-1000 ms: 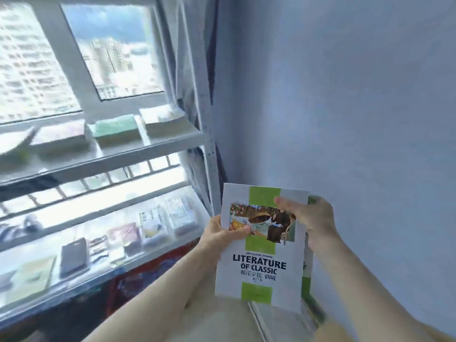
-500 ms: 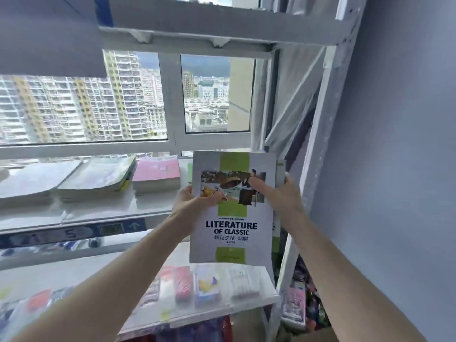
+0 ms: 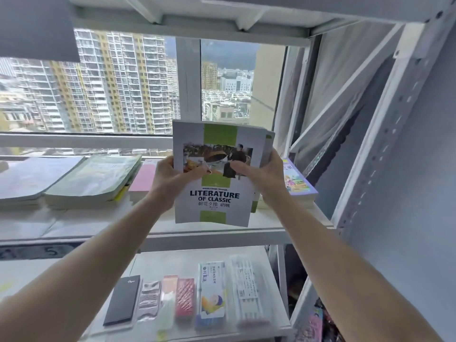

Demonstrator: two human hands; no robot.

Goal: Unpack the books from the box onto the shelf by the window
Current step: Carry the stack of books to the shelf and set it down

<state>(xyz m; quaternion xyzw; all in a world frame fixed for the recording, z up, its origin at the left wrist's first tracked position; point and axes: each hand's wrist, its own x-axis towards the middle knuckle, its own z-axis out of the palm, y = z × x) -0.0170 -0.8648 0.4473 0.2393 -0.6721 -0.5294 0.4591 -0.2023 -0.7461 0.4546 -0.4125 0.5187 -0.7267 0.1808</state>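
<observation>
1. Left hand and right hand both grip one stack of books, fingers curled over its side edges, thumbs on the "LITERATURE OF CLASSIC" cover; number in stack unclear.
2. Stack is held upright above the shelf.
3. Left of left hand: three flat book piles. Right of right hand: one purple book.

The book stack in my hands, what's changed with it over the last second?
The books went from low beside the wall up to the shelf by the window, and are now held upright in front of its free spot between the pink book and the purple book. Not yet set down. Unchanged: both hands, left hand and right hand, keep the same grip on the side edges.
</observation>
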